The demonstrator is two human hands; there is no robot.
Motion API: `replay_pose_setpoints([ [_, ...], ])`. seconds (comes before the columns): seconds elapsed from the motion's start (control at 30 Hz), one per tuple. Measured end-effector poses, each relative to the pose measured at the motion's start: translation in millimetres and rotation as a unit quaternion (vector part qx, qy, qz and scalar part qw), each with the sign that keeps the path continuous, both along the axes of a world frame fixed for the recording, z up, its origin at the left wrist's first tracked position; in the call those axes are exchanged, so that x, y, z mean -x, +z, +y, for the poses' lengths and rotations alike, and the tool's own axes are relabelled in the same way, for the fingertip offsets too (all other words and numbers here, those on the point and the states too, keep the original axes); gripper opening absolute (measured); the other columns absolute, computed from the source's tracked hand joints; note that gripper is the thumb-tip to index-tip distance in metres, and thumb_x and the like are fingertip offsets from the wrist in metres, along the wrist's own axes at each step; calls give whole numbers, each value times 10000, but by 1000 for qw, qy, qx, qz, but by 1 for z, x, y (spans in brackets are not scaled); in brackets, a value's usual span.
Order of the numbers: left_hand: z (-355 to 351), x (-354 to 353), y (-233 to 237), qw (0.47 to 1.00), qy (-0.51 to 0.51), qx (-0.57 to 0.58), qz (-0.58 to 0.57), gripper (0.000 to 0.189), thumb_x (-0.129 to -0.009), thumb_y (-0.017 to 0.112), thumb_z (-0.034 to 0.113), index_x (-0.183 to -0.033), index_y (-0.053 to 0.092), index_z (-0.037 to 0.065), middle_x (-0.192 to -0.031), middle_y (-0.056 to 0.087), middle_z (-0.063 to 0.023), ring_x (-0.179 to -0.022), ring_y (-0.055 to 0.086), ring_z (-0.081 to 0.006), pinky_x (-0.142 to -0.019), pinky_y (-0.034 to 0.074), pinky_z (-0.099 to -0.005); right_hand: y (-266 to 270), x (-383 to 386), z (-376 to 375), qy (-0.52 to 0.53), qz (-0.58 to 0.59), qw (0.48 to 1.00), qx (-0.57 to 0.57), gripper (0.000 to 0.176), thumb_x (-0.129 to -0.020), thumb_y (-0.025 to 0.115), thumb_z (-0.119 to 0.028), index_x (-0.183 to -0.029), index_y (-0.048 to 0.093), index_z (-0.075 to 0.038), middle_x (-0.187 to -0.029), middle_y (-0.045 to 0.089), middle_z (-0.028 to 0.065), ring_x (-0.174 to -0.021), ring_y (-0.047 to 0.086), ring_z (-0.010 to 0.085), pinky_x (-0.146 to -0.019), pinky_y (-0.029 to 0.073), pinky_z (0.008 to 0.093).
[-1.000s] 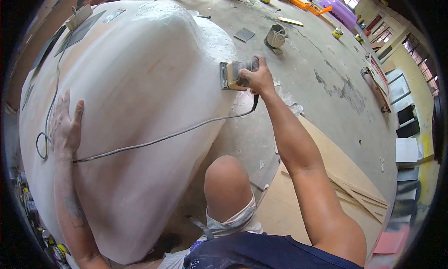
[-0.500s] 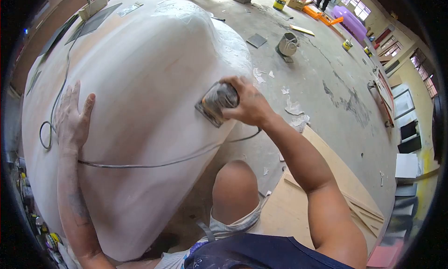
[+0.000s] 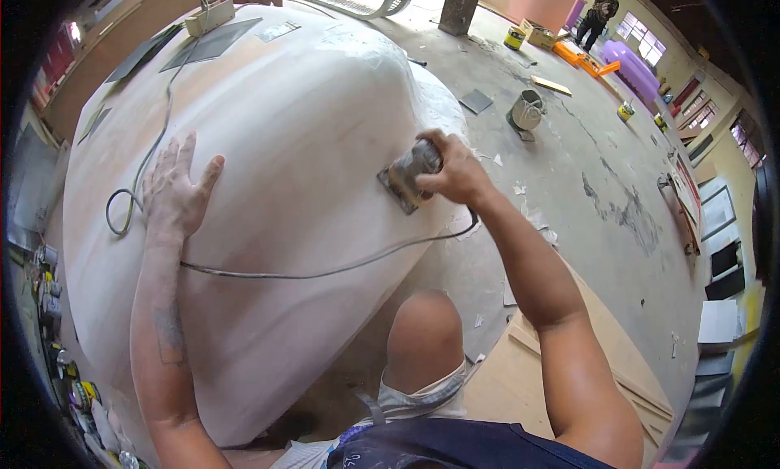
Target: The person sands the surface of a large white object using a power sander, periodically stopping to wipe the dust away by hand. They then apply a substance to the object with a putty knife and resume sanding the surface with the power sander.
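A large, smooth, whitish-pink curved form (image 3: 301,168) fills the left half of the head view. My right hand (image 3: 455,167) is wrapped round a dusty electric sander (image 3: 412,175), whose flat pad is against the form's right side. From the sander a dark cord (image 3: 325,274) runs left across the surface and passes under my left forearm. My left hand (image 3: 175,188) lies flat on the form with its fingers stretched out, beside a loop of the cord.
A power strip (image 3: 210,18) and dark sheets (image 3: 213,43) lie on top of the form. On the floor stand a dusty bucket (image 3: 526,111) and wooden boards (image 3: 528,363). Another person (image 3: 600,15) stands far back, near a purple object (image 3: 634,71).
My view has shifted, so the scene sits further right and a little lower. The sander stays in my right hand against the form, and my left hand still lies flat.
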State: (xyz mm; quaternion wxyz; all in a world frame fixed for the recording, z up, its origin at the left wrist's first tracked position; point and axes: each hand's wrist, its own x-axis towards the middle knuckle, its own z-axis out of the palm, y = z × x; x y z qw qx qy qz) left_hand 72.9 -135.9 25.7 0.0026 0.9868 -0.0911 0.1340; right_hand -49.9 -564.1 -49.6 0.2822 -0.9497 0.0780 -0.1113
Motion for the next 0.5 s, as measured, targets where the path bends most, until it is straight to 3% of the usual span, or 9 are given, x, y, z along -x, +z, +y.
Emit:
replay_pose_setpoints([
  [0.23,4,-3,-4,1000,10,0,-5,891,-981,426,807,-1667,385,240,-1708,373,-161,-1599,308,-315,-1290,217,-505,4,47,103,90,18,995,-26,756,-736,866,-289,-1426,564,-222,-1202,587,199,-1109,660,433,-993,558,487],
  [0.3,4,-4,-5,1000,11,-4,-8,888,-985,415,811,-1666,386,242,-1709,372,-157,-1599,307,-313,-1294,214,-501,14,62,136,109,62,991,-42,753,-773,872,-336,-1448,542,-310,-1301,578,197,-1143,675,446,-1002,573,510],
  [0.5,9,-9,-10,1000,0,-6,-18,892,-980,408,826,-1661,393,251,-1704,384,-147,-1596,314,-298,-1300,217,-486,6,86,176,224,3,974,-42,697,-801,862,-311,-1437,578,-344,-1272,595,161,-1108,696,419,-956,602,492],
])
